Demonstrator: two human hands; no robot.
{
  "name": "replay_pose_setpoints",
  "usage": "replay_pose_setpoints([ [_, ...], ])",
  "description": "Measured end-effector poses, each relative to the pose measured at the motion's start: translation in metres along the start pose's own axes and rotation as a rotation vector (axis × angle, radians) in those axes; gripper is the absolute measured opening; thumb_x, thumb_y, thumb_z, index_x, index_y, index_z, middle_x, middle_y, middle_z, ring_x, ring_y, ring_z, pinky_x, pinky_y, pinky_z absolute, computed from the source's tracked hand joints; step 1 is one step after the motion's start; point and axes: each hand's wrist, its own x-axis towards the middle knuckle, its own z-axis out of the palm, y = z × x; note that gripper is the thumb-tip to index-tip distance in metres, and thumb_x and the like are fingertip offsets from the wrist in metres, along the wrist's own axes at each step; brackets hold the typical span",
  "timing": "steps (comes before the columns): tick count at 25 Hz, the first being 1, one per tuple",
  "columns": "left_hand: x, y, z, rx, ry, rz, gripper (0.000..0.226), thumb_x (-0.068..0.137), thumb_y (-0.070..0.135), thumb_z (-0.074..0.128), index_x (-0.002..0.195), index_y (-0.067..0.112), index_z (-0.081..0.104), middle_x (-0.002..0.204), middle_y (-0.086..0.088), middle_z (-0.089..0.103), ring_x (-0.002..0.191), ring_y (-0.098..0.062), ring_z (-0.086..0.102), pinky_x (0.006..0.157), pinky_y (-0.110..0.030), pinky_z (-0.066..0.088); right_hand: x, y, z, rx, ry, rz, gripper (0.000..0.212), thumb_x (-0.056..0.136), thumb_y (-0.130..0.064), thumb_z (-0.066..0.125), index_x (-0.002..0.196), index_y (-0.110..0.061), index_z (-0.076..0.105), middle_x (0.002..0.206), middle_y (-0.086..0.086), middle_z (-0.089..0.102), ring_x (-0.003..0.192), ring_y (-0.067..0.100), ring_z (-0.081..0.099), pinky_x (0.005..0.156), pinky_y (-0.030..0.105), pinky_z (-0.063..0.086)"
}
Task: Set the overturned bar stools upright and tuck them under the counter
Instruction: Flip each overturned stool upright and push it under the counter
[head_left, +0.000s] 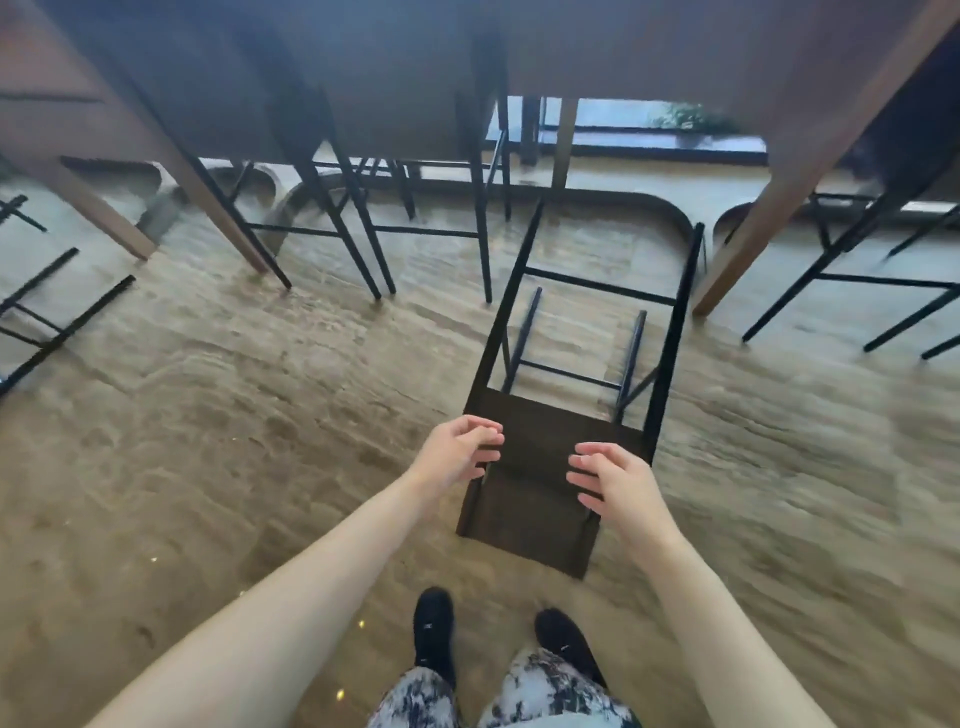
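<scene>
An overturned bar stool (540, 467) lies on the floor in front of me, its dark wooden seat nearest my feet. Its black metal legs (670, 332) point away toward the counter (363, 62). My left hand (454, 457) is at the seat's left edge, fingers curled over it and thumb underneath, without a clear clamp. My right hand (605, 480) hovers over the right part of the seat with its fingers apart. Another overturned stool (47, 312) lies at the far left, partly cut off by the frame.
Two upright stools (363, 234) stand tucked under the counter at the back, and more stools (857, 270) stand at the right. Slanted wooden counter legs (763, 208) frame a gap straight ahead. My black shoes (434, 629) are just behind the seat on the tan floor.
</scene>
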Motion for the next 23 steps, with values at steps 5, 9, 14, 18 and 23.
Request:
replay_pose_setpoints([
  [5, 0.061, -0.063, -0.025, 0.087, -0.070, -0.123, 0.011, 0.094, 0.019, 0.060, 0.103, 0.016, 0.067, 0.102, -0.002, 0.070, 0.087, -0.013, 0.066, 0.073, -0.026, 0.049, 0.005, 0.075, 0.034, 0.156, 0.202, 0.207, 0.021, 0.097, -0.010, 0.048, 0.109, -0.012, 0.065, 0.108, 0.005, 0.069, 0.096, 0.019, 0.068, 0.079, 0.034, 0.054],
  [9, 0.102, -0.145, -0.022, 0.114, -0.136, -0.326, 0.018, 0.098, 0.024, 0.056, 0.109, 0.012, 0.065, 0.107, -0.006, 0.069, 0.082, -0.013, 0.063, 0.062, -0.022, 0.045, 0.040, 0.143, 0.051, 0.216, 0.239, 0.359, 0.020, 0.100, -0.008, 0.045, 0.110, -0.008, 0.062, 0.110, 0.013, 0.068, 0.095, 0.024, 0.067, 0.086, 0.040, 0.053],
  [14, 0.140, -0.255, -0.025, 0.175, -0.143, -0.495, 0.018, 0.097, 0.028, 0.058, 0.106, 0.016, 0.067, 0.108, -0.004, 0.072, 0.097, -0.018, 0.067, 0.076, -0.027, 0.051, 0.099, 0.243, 0.058, 0.006, 0.193, 0.584, 0.024, 0.100, -0.014, 0.048, 0.121, -0.010, 0.058, 0.108, 0.010, 0.066, 0.100, 0.026, 0.064, 0.084, 0.036, 0.052],
  [18, 0.200, -0.334, -0.028, 0.202, -0.079, -0.525, 0.012, 0.093, 0.023, 0.063, 0.099, 0.015, 0.070, 0.102, -0.003, 0.074, 0.095, -0.018, 0.068, 0.078, -0.030, 0.052, 0.158, 0.333, 0.040, -0.440, -0.014, 0.518, 0.025, 0.094, -0.018, 0.055, 0.118, -0.020, 0.059, 0.098, -0.003, 0.062, 0.080, 0.005, 0.059, 0.058, 0.013, 0.042],
  [23, 0.288, -0.411, -0.011, 0.213, -0.034, -0.553, 0.012, 0.095, 0.023, 0.061, 0.102, 0.014, 0.067, 0.108, -0.006, 0.070, 0.097, -0.020, 0.065, 0.085, -0.033, 0.049, 0.240, 0.420, 0.011, -0.524, 0.022, 0.567, 0.020, 0.091, -0.022, 0.060, 0.110, -0.019, 0.060, 0.088, -0.004, 0.063, 0.075, 0.009, 0.058, 0.056, 0.018, 0.040],
])
